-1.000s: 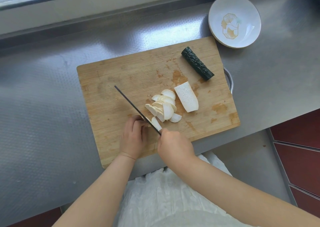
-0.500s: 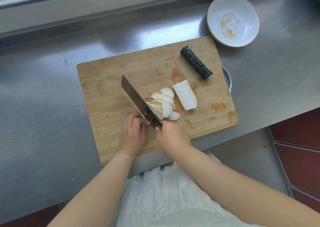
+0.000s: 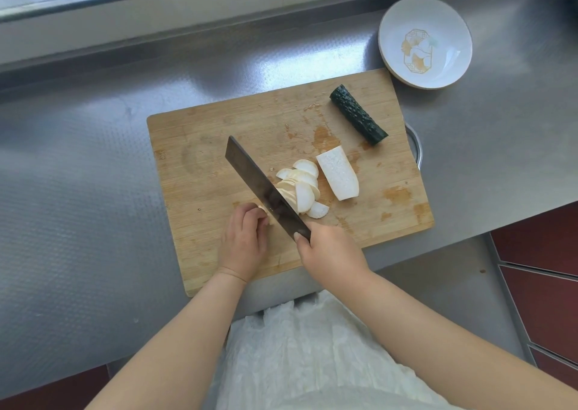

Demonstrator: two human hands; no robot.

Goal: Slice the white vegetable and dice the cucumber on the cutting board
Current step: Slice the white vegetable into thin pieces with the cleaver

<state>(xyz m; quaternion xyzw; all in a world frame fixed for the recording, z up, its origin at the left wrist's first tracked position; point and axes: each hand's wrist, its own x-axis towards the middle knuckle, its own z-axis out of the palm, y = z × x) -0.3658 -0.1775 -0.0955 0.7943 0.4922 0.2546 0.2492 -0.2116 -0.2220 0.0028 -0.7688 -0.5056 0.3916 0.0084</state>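
Note:
A wooden cutting board [image 3: 219, 147] lies on the steel counter. On it a pile of white vegetable slices [image 3: 301, 187] sits beside an uncut white half piece [image 3: 337, 175]. A dark green cucumber piece [image 3: 358, 115] lies at the board's far right. My right hand [image 3: 331, 253] grips the handle of a cleaver [image 3: 259, 187], whose blade leans over the slices. My left hand [image 3: 244, 241] has curled fingers holding the small white end piece [image 3: 264, 214] against the blade; most of that piece is hidden.
A white bowl [image 3: 450, 19] with a gold pattern stands on the counter behind the board's right corner. A metal handle [image 3: 417, 147] sticks out from under the board's right edge. The counter's front edge runs just below the board.
The cleaver has tilted from edge-on to showing its flat side, leaning toward the slices. Both hands have stayed at the board's near edge.

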